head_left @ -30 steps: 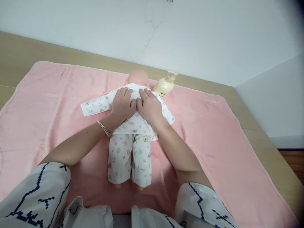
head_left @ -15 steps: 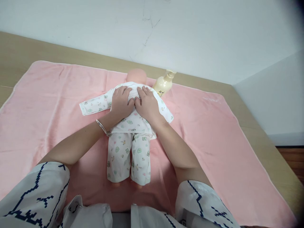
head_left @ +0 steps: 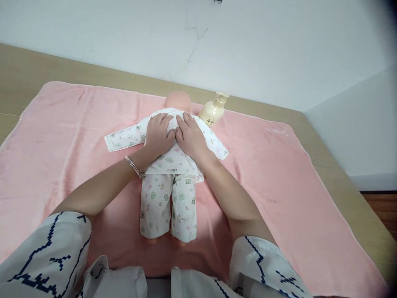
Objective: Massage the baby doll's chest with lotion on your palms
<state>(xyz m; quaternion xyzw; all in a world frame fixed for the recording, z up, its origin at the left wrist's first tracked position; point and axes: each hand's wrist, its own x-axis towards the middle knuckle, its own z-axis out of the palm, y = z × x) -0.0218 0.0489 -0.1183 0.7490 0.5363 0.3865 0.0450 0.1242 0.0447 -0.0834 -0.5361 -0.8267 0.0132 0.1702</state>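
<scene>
My left hand [head_left: 159,134] and right hand [head_left: 190,137] lie flat, palms down, fingers stretched out and gripping nothing, pressed side by side on the back of the doll [head_left: 169,203], thumbs meeting over its middle. A bracelet [head_left: 132,165] sits on my left wrist. The doll lies face down in printed pyjamas, head away from me, legs toward me, in the middle of a pink blanket [head_left: 279,186] spread over a wooden table [head_left: 62,70]. A cream bottle [head_left: 212,112] lies tilted just beside the doll's head, past my right fingertips; nothing lies between my hands and the doll
</scene>
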